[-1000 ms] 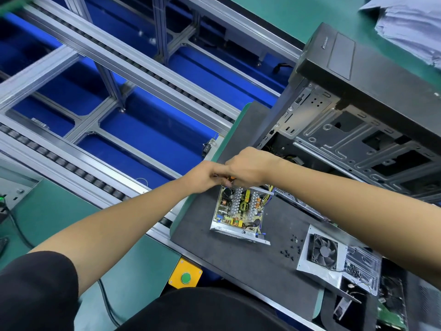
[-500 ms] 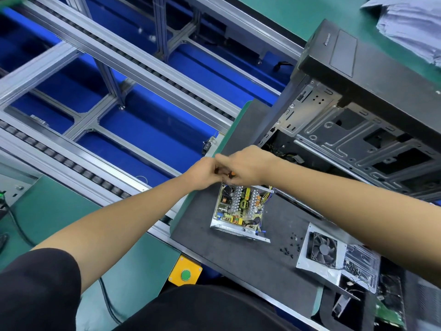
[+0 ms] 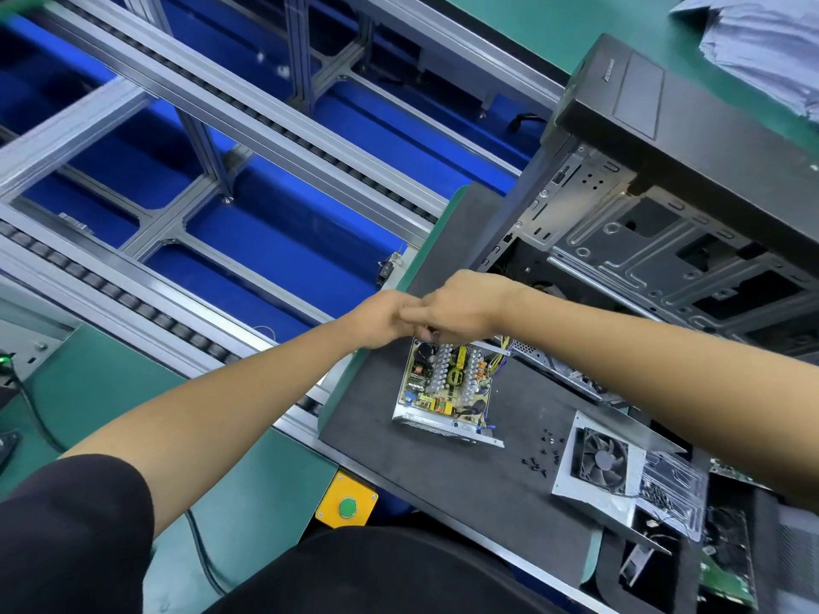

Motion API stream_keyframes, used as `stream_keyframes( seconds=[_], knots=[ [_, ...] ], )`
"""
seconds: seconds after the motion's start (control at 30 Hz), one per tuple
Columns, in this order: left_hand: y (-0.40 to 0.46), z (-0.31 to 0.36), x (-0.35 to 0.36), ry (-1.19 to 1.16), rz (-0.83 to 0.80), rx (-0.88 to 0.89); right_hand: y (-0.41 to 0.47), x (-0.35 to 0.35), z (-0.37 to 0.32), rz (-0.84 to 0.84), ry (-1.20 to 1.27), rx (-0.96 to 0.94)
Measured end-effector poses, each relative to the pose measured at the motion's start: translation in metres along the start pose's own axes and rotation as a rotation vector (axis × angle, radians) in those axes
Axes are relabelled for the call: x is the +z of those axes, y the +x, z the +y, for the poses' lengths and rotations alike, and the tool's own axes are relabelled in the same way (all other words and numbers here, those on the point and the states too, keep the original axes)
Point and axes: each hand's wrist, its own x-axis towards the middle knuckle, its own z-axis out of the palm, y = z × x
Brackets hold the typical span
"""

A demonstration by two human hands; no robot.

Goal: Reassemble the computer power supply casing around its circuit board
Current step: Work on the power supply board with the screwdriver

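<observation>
The power supply's circuit board (image 3: 447, 383) lies in its open metal tray (image 3: 443, 425) on the dark mat (image 3: 443, 480). Both hands meet over the tray's far left corner. My right hand (image 3: 461, 308) has its fingers curled down and pinches a small dark thing at that corner. My left hand (image 3: 385, 319) touches the right hand knuckle to knuckle with its fingers curled under; what it holds is hidden. The casing's cover with the fan (image 3: 598, 463) lies apart to the right, and several small black screws (image 3: 540, 454) are scattered between the cover and the tray.
An open computer case (image 3: 664, 241) stands at the mat's far right, close behind my right forearm. A conveyor frame of aluminium rails (image 3: 221, 126) runs along the left. A yellow box with a green button (image 3: 348, 507) sits at the near edge. More parts (image 3: 727, 565) lie at lower right.
Both hands stay together at the tray's far corner, shifting only slightly. An orange bit seen between them earlier is hidden now.
</observation>
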Motion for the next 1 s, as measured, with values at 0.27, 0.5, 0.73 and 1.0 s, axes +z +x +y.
stream_keyframes(
  seconds=[0.27,0.5,0.73,1.0],
  knots=[
    [-0.003,0.004,0.001,0.072,0.076,0.055,0.01,0.008,-0.02,0.045,0.539,0.632],
    [0.001,-0.002,0.004,0.057,0.011,0.016,-0.003,-0.003,0.005,-0.013,0.08,0.022],
    [0.001,-0.002,0.001,0.094,0.049,0.039,0.007,0.005,-0.022,0.019,0.436,0.635],
    [0.004,-0.001,0.001,0.14,0.005,0.034,-0.011,-0.002,0.011,-0.025,-0.032,-0.094]
  ],
)
